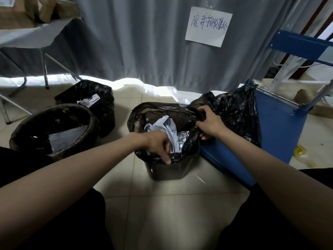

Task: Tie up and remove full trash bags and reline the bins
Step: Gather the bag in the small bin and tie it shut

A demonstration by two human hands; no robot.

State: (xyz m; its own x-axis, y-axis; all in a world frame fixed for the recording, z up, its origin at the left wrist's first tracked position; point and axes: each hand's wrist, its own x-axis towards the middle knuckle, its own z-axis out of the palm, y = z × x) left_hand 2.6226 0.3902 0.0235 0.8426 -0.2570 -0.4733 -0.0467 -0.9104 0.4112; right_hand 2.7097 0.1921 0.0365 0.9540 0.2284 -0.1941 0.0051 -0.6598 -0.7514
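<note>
Hands, left hand point(159, 144) and right hand point(210, 121), pinching thin black plastic liner point(189, 141) off small dark bin point(167, 171); next, probably gathering rim, knotting.

- Dim interior overall; cool, grey cast.
- Bright daylight spilling under curtain point(144, 42) hem, mid-frame, blown out white.
- Soft sheen on floor tiles point(162, 204), lower centre.
- Strong wide-angle bending at edges.
- Slight softness, lower corners darkest.
</note>
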